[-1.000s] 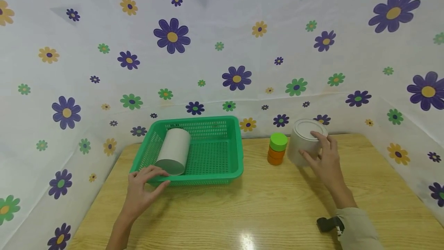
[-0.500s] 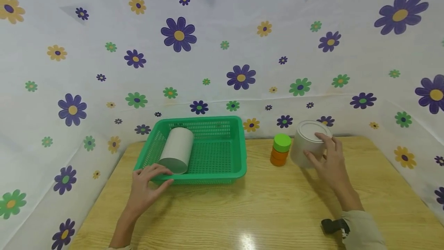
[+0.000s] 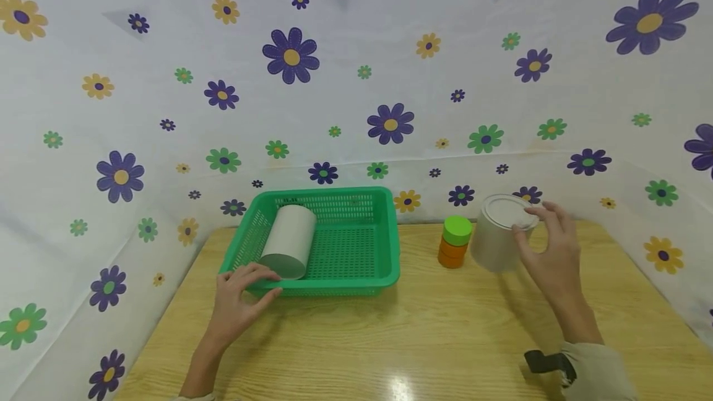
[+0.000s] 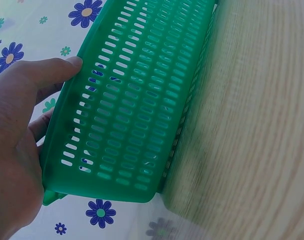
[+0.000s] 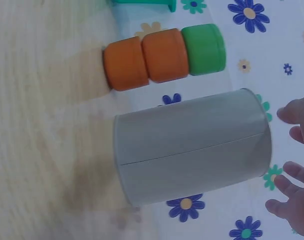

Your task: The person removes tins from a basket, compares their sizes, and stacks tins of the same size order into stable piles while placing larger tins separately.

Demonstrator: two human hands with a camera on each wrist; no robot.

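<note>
No writing to read anywhere here: the plain grey cylindrical can (image 3: 497,234) carries no label, the stack of orange and green round blocks (image 3: 453,242) bears no print, and the green perforated plastic basket (image 3: 356,265) shows no brand, number or sign.

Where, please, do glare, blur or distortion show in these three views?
Head view: a bright glare spot on the wooden table near its front edge, and wide-angle bending of the flowered backdrop. Left wrist view: the table's grain is smeared beside the sharp green basket. Right wrist view: soft overall, the grey can and table slightly hazy.
</note>
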